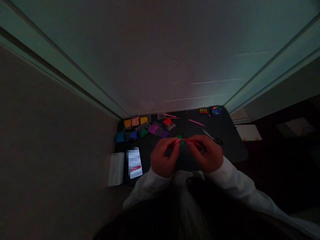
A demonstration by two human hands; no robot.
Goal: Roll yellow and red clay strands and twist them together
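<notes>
My left hand (pixel 163 158) and my right hand (pixel 208 154) are close together above the dark table, fingers pinched towards each other. Between the right fingers is a thin red strip (pixel 193 142), its tip pointing towards the left fingertips. A green round piece (pixel 181 142) shows at the left fingertips; whether it is held or lies below them I cannot tell. What the left pinch grips is too dark and small to make out. Scissors (pixel 218 141) with dark handles lie just beyond the right hand.
A lit phone (pixel 136 166) lies at left beside a white case (pixel 116 169). Small packets of coloured material, among them a blue packet (pixel 120 137) and a red packet (pixel 168 122), line the back. A pink tool (pixel 196 123) and a colourful round dish (pixel 216 111) are back right.
</notes>
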